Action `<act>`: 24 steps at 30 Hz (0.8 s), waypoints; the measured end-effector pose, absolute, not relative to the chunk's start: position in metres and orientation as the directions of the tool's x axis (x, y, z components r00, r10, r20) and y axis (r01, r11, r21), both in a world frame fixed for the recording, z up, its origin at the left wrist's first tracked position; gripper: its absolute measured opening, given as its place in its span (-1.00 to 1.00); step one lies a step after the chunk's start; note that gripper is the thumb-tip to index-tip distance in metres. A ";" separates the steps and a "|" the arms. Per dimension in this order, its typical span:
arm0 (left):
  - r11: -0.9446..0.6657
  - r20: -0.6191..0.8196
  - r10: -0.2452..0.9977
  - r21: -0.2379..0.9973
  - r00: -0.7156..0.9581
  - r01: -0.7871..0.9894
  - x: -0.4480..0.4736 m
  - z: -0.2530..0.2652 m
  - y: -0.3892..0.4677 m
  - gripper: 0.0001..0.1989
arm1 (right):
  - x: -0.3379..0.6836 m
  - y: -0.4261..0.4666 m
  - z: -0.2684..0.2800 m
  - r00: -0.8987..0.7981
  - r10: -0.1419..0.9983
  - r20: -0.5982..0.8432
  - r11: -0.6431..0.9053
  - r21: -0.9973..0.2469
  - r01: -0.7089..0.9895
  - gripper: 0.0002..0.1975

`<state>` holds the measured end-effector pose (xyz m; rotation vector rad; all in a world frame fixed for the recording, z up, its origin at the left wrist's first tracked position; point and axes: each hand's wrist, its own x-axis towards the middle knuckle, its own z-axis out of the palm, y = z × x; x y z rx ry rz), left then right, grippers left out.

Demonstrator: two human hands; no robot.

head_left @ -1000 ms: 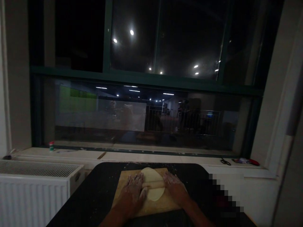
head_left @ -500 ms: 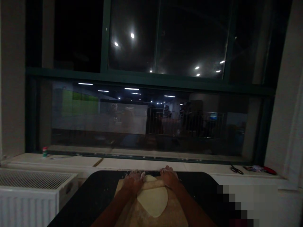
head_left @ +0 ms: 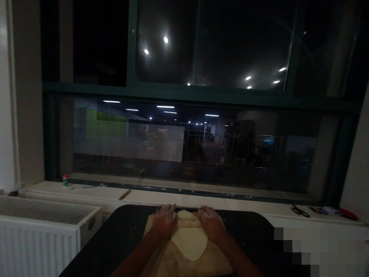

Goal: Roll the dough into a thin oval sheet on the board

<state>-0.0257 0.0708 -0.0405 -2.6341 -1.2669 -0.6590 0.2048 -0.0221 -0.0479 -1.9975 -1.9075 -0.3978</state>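
A pale, thin sheet of dough (head_left: pixel 190 243) lies on a wooden board (head_left: pixel 161 261), its rounded tip towards me. Across its far part rests a light wooden rolling pin (head_left: pixel 188 223). My left hand (head_left: pixel 166 221), dusted with flour, is on the pin's left end. My right hand (head_left: pixel 211 222), also floury, presses on the right end. The fingers of both hands reach forward over the pin, and the palms cover its ends. Dough shows beyond the pin as well, between the two hands.
Under the board is a black table (head_left: pixel 121 238) with white specks. A white radiator (head_left: pixel 43 234) stands left. The windowsill (head_left: pixel 161 199) behind carries a small red-and-green container (head_left: pixel 65 180) at left and black scissors (head_left: pixel 300 211) at right. A dark window rises above.
The rolling pin, tilted up at its right end before, now lies nearly level across the dough. My fingers stretch further forward over it. The whole view has shifted slightly.
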 end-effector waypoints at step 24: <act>-0.772 0.503 0.545 -0.011 0.671 0.636 -0.070 -0.056 0.014 -0.54 | 0.179 -0.086 -0.047 0.089 0.904 0.419 0.007 -0.224 0.975 -0.51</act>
